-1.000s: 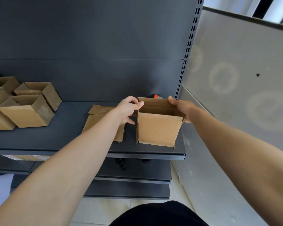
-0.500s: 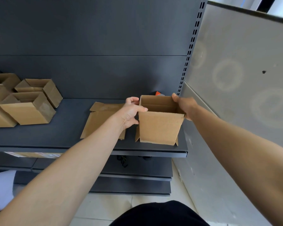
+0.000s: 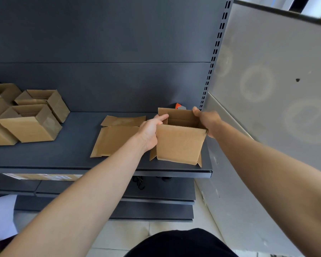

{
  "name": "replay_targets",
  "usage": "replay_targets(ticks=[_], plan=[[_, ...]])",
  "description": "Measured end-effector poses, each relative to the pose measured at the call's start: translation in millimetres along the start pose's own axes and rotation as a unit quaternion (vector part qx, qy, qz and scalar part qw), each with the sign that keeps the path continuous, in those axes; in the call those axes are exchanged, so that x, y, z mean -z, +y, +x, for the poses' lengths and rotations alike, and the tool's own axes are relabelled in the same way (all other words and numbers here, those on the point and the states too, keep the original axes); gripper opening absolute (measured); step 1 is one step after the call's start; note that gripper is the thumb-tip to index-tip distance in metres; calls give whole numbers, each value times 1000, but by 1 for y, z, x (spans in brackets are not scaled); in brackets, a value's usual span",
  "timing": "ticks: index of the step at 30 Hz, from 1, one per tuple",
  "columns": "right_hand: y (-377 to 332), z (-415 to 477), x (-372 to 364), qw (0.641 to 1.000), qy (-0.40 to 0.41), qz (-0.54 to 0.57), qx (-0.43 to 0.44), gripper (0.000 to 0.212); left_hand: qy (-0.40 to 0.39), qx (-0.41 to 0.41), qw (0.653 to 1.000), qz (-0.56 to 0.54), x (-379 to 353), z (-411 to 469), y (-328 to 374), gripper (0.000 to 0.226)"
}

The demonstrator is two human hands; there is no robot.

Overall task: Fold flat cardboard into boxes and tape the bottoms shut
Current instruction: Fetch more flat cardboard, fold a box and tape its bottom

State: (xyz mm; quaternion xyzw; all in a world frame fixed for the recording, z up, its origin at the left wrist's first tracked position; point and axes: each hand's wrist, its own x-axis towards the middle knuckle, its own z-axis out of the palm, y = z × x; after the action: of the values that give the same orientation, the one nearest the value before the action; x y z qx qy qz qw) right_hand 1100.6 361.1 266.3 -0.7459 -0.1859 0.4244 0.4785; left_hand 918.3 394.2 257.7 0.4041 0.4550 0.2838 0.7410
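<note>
A small brown cardboard box (image 3: pixel 180 141) stands open-topped near the right end of the dark shelf (image 3: pixel 78 143), its bottom flaps splaying out at the lower corners. My left hand (image 3: pixel 149 132) grips its left wall, fingers reaching over the rim. On the other side, my right hand (image 3: pixel 208 120) holds the right wall near the far corner. Flat cardboard blanks (image 3: pixel 115 140) lie on the shelf just left of the box. An orange and grey object, perhaps a tape dispenser (image 3: pixel 179 106), peeks out behind the box.
Several folded boxes (image 3: pixel 32 125) stand at the left of the shelf. The perforated upright (image 3: pixel 214 52) and a grey side panel (image 3: pixel 267 89) bound the shelf on the right. Lower shelves (image 3: pixel 156 197) and a pale tiled floor lie below.
The box has squared up and shifted slightly toward the shelf's front edge. Both hands stayed on its sides, the left fingers now reaching further over the rim.
</note>
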Motion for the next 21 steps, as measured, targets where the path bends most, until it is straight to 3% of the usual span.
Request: replay_targets(ticks=[7,12,16,21], plan=[[13,-3,-4,999,-34,26,4,53,-5,47,998,38,3,-4,-13,58],[12,-4,-8,999,-42,30,16,47,7,3,995,96,8,4,-21,59],[15,-9,-1,987,-114,110,-36,26,25,-36,988,146,11,10,-28,54],[22,1,25,959,-209,179,-61,39,17,-32,988,150,12,15,-28,56]])
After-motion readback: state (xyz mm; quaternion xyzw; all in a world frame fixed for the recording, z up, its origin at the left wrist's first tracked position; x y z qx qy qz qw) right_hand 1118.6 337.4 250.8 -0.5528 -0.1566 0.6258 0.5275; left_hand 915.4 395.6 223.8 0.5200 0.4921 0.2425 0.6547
